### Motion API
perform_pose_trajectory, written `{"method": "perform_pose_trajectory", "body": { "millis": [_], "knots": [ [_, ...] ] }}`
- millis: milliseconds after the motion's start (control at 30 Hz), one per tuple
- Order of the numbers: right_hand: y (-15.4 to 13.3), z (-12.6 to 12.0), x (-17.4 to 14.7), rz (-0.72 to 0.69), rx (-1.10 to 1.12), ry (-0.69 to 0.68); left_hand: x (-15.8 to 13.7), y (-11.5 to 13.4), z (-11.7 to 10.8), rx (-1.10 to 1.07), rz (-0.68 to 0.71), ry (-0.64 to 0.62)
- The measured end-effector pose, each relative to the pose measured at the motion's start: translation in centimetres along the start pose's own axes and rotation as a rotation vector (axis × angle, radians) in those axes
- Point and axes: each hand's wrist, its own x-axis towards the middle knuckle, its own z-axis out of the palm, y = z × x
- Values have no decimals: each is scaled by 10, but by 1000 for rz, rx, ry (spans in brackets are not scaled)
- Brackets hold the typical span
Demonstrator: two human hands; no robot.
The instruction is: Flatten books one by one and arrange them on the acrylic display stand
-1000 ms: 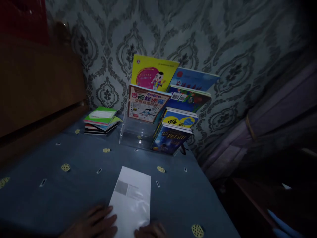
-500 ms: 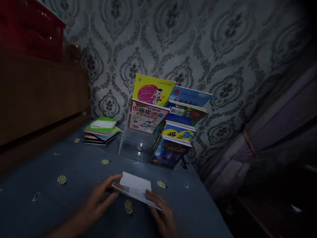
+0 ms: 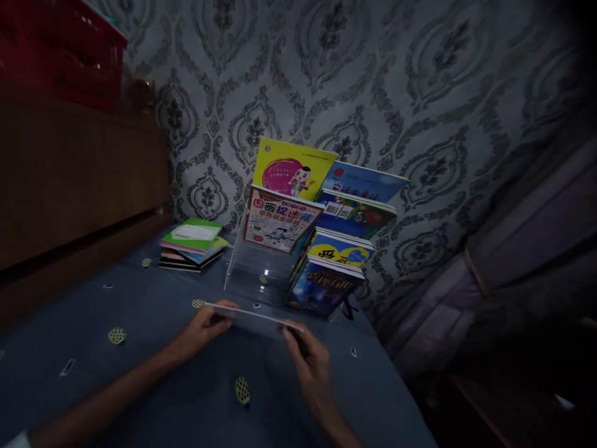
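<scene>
In front of the display rack I hold a thin book [image 3: 256,316] by its two ends, with its pale edge facing me. At its left end my left hand [image 3: 211,326] is closed, fingers over the top. My right hand [image 3: 308,354] grips the right end between thumb and fingers. The book's cover cannot be made out. Just beyond stands the clear plastic rack [image 3: 249,274], its lower left part bare. A yellow book [image 3: 291,171] and a brown-bordered picture book [image 3: 282,221] lean in its left side. On the right sits a dark blue book [image 3: 321,289].
More books fill the rack's right side, including a yellow-and-blue book [image 3: 342,250] and a light blue book [image 3: 368,180]. A small pile of books [image 3: 191,249] lies at left. A wooden cabinet [image 3: 84,180] bears a red basket [image 3: 65,56]. A purple curtain [image 3: 448,311] hangs right.
Both hands have moved the book forward toward the rack. It has tilted, so its white inner page is out of sight and its edge faces me.
</scene>
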Motion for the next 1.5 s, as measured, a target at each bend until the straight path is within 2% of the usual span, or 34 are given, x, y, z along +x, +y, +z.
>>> {"method": "perform_pose_trajectory", "body": {
  "millis": [167,367,533,633,733,867,967,1133,1333,1500],
  "knots": [
    [4,10,6,33,76,15,8,7,4,85,57,68],
    [1,5,34,-117,-90,66,39,23,-4,103,189,131],
    [-27,-13,95,-202,-220,154,91,72,-17,236,392,172],
    [-39,-23,139,-319,-321,223,128,106,-28,358,492,259],
    [-41,-29,175,-392,-400,237,157,125,-39,549,582,340],
    [-31,-29,202,-402,-460,227,177,124,-48,815,584,456],
    [-18,-23,213,-360,-438,207,183,115,-49,914,554,491],
    [-4,-16,223,-307,-403,199,191,108,-48,934,484,491],
    [-4,-18,224,-309,-413,217,194,113,-50,924,500,488],
    [-4,-17,223,-302,-419,190,194,113,-49,985,420,479]
  ]
}}
